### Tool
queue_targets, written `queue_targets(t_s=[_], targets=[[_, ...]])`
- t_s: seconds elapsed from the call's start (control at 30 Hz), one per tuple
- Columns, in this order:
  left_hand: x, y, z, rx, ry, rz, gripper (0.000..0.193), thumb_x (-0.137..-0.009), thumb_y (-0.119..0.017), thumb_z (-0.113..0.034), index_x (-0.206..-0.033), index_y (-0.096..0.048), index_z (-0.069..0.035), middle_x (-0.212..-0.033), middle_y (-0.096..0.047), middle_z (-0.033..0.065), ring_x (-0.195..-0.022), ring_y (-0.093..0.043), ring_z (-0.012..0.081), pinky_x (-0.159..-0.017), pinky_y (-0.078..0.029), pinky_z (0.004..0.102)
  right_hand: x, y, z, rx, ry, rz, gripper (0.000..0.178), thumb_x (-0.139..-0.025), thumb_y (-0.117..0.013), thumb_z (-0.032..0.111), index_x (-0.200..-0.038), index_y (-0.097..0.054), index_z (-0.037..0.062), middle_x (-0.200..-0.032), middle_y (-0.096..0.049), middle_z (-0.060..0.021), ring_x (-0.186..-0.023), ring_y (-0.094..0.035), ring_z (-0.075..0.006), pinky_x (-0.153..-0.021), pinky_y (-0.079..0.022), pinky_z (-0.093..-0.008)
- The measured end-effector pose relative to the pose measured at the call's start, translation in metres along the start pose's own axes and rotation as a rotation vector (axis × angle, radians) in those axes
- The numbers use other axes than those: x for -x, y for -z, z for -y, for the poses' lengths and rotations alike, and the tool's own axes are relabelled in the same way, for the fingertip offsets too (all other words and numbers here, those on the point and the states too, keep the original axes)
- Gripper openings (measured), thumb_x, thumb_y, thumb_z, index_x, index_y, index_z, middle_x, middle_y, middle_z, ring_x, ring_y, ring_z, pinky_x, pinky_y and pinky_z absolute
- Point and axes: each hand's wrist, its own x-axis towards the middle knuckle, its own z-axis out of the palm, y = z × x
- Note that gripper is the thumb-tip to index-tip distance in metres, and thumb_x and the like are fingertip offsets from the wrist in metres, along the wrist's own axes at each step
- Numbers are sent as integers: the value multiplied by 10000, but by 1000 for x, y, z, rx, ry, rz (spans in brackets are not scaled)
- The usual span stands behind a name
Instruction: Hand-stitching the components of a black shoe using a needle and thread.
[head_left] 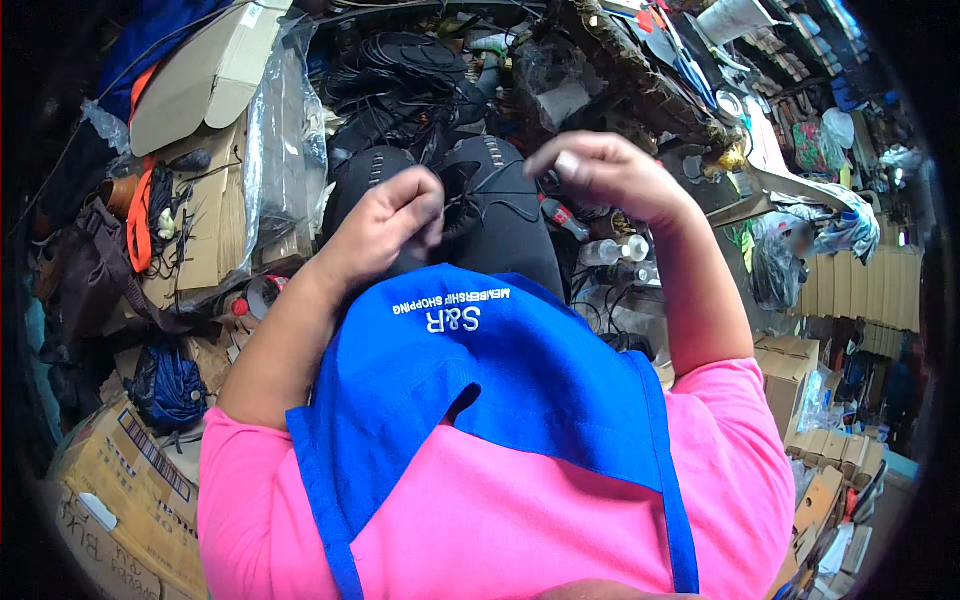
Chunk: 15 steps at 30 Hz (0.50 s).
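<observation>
My left hand point(388, 222) is closed on the top of a black shoe-like item point(500, 215) with a row of small pale eyelets, held just above my blue apron point(500, 380). A thin black lace point(505, 195) runs from that hand across the black item toward my right hand point(600, 175). The right hand is raised a little higher, with fingertips pinched together, apparently on the lace end. A second rounded black part point(365, 180) shows behind my left hand. The apron hides the lower part of the item.
A heap of black cords point(400, 70) lies beyond the hands. Cardboard boxes point(215, 205) and a clear plastic bag point(285, 130) crowd the left. Small plastic bottles point(612, 250) sit under my right wrist. Flat cartons point(865, 285) are stacked at right; a dark blue bag point(168, 388) lies lower left.
</observation>
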Motion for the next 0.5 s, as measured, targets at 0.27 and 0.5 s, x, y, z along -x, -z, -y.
queue_targets(t_s=[0.27, 0.5], targets=[[160, 175, -44, -1545, 12, -794, 137, -802, -604, -101, -898, -634, -9, -855, -620, 129, -822, -596, 275, -749, -464, 350, 99, 104, -104, 1031, -449, -479, 280, -811, -646, 257, -1034, -667, 90, -945, -661, -164, -881, -645, -288, -779, -493, -358], [170, 170, -52, -1570, 306, -1118, 262, -827, -630, -152, -1059, -639, -31, -947, -607, 136, -925, -588, 259, -818, -458, 338, 153, 124, -171, 982, -787, -363, 322, -827, -594, 138, -1148, -623, 139, -1031, -638, -189, -912, -630, -304, -812, -476, -356]])
